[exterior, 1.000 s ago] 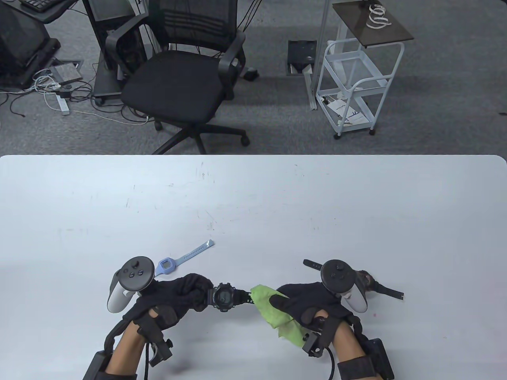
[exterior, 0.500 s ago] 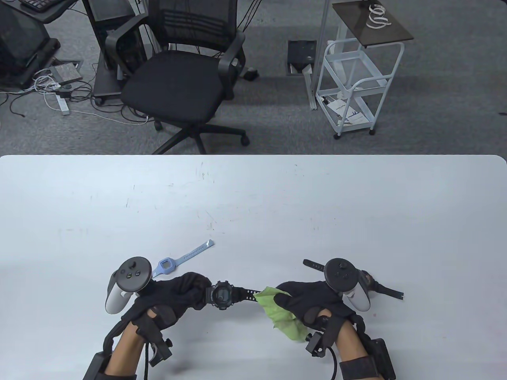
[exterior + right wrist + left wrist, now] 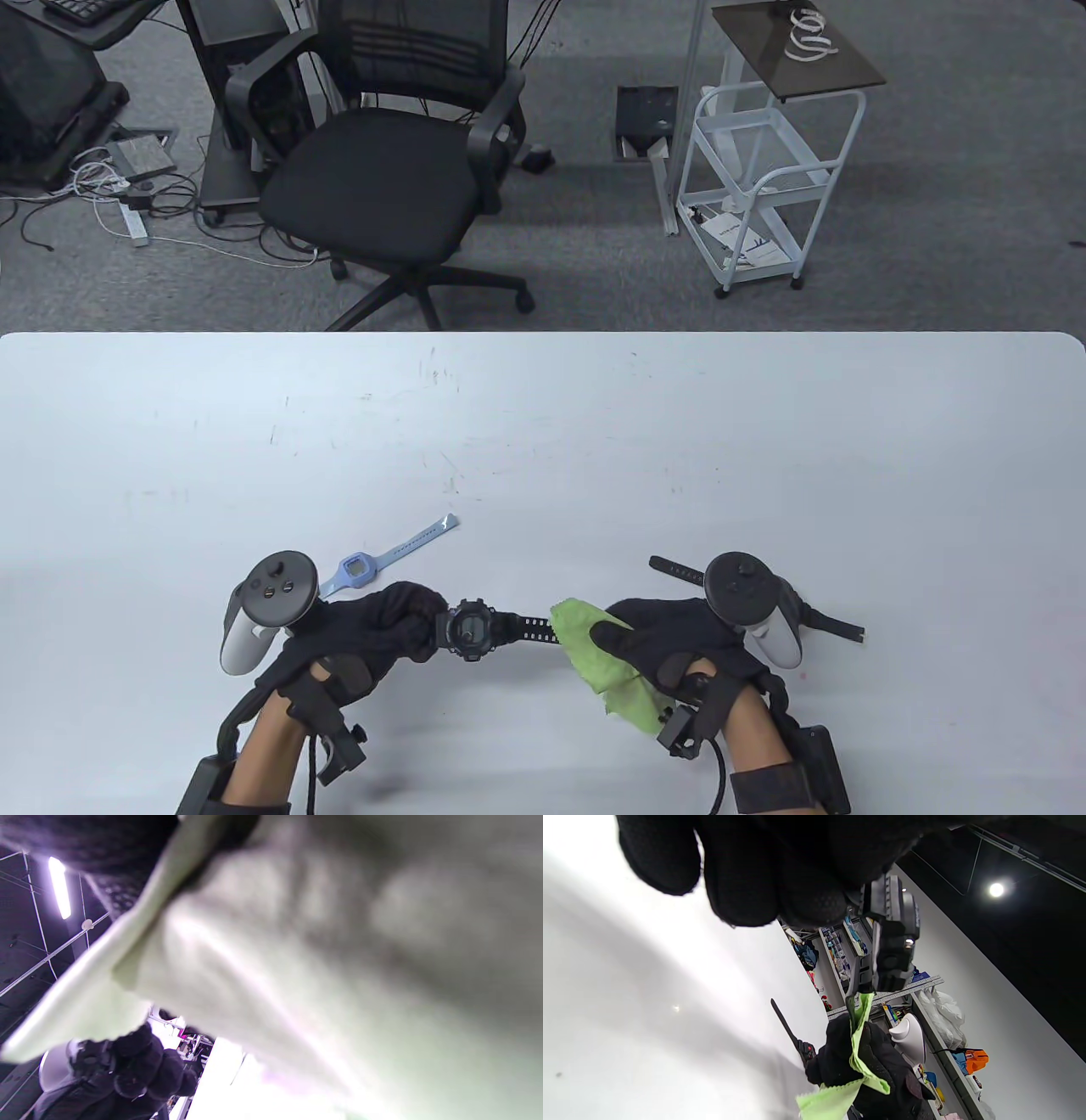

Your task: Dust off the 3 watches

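Black chunky digital watch (image 3: 465,629) is held above the white bench (image 3: 543,441), left hand (image 3: 373,632) fingers pinching one strap end, while right hand (image 3: 670,637) fingers pinch the folded green cloth (image 3: 594,654) around the other strap. This looks like mid-dusting; next, probably wiping along strap and face. Pale blue watch (image 3: 361,569) and dark strapped watch (image 3: 827,624) lie nearby.

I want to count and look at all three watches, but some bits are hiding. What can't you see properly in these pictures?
- Third watch: table view, its face is behind the right hand and tracker; only strap ends show.
- Black watch: the strap end is wrapped in the green cloth, the other end sits inside the left hand.
- Blue watch: display too small to read.
- Right wrist view: blurred cloth fills it.
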Motion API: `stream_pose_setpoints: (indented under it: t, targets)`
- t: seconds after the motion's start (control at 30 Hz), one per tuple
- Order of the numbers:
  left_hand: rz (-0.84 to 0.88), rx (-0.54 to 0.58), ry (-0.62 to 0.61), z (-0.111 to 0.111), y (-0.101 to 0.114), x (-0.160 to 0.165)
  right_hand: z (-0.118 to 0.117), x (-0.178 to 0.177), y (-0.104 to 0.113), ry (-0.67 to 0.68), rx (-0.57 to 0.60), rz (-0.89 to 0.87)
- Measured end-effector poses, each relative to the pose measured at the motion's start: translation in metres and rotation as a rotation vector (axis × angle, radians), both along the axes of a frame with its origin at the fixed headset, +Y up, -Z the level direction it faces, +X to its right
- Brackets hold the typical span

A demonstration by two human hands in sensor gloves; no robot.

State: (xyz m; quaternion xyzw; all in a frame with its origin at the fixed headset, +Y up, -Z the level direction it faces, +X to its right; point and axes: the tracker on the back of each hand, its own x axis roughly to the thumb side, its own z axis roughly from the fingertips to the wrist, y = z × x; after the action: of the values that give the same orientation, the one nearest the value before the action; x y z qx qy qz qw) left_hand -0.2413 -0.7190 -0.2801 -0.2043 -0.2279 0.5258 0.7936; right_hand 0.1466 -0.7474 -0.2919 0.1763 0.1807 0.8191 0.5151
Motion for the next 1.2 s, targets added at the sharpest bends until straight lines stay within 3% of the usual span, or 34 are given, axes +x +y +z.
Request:
stream_pose_setpoints:
  t: [0.43, 0.83, 0.97, 1.03, 1.2]
  targets:
    - [0.002, 0.01, 0.017, 0.0, 0.001, -0.002, -0.001, 0.006, -0.002, 0.002, -0.022, -0.03]
    - [-0.004, 0.016, 0.007, 0.002, 0.004, 0.0, 0.001, 0.018, 0.001, -0.127, 0.013, 0.015]
    - [0.027, 0.031, 0.046, 0.003, 0.008, -0.008, 0.003, 0.03, 0.009, -0.325, 0.11, 0.013]
    - [0.051, 0.044, 0.085, 0.002, 0.01, -0.012, 0.008, 0.027, 0.022, -0.377, 0.225, -0.007]
    - [0.147, 0.078, 0.164, 0.002, 0.011, -0.014, 0.023, -0.017, 0.042, -0.202, 0.41, 0.169]
